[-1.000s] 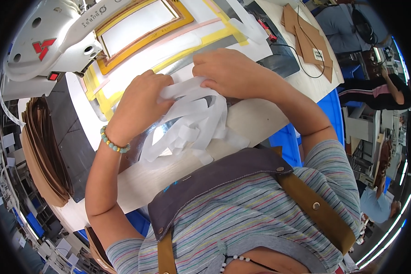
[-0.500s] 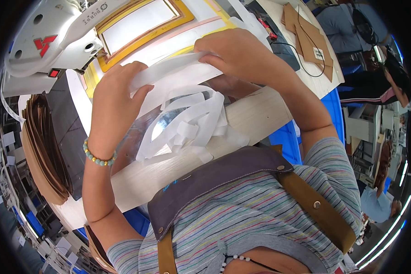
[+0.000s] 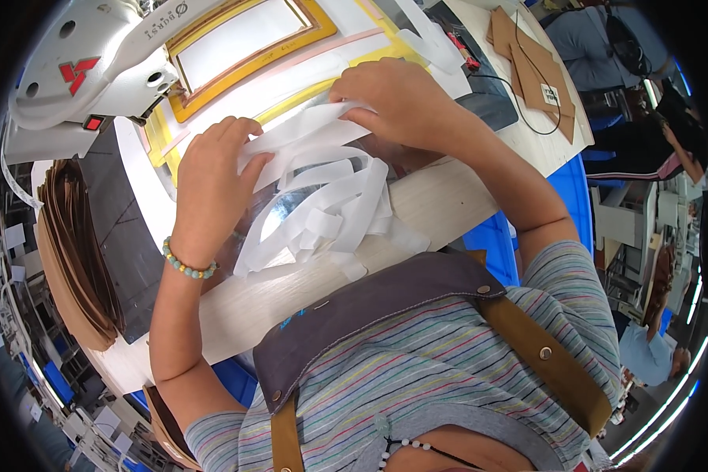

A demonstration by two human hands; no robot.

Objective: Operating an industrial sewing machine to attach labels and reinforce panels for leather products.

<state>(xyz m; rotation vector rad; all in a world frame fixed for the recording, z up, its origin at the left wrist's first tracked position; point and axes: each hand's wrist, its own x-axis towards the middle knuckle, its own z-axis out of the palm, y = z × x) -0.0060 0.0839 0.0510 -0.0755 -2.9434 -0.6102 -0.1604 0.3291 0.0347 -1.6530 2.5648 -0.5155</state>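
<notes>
A translucent white strip (image 3: 307, 128) stretches between my two hands above the metal plate of the machine bed. My left hand (image 3: 219, 175), with a beaded bracelet at the wrist, pinches its left end between thumb and fingers. At the other end my right hand (image 3: 397, 104) closes on the strip, knuckles up, its fingertips partly hidden. Just below, nearer my body, lies a tangled pile of loose white strips (image 3: 334, 208) on the shiny plate and the pale tabletop (image 3: 433, 204).
The white sewing machine head (image 3: 75, 71) stands at the far left. A yellow frame template (image 3: 252, 55) lies beyond my hands. Brown pieces (image 3: 75, 252) are stacked at the left, with flat brown pieces (image 3: 535, 75) and a black cable (image 3: 519, 114) at the right. Blue bins (image 3: 570, 197) sit below the table edge.
My left hand has moved right and my right hand slightly toward me, so they are closer together. The strip between them now sits a little nearer the pile.
</notes>
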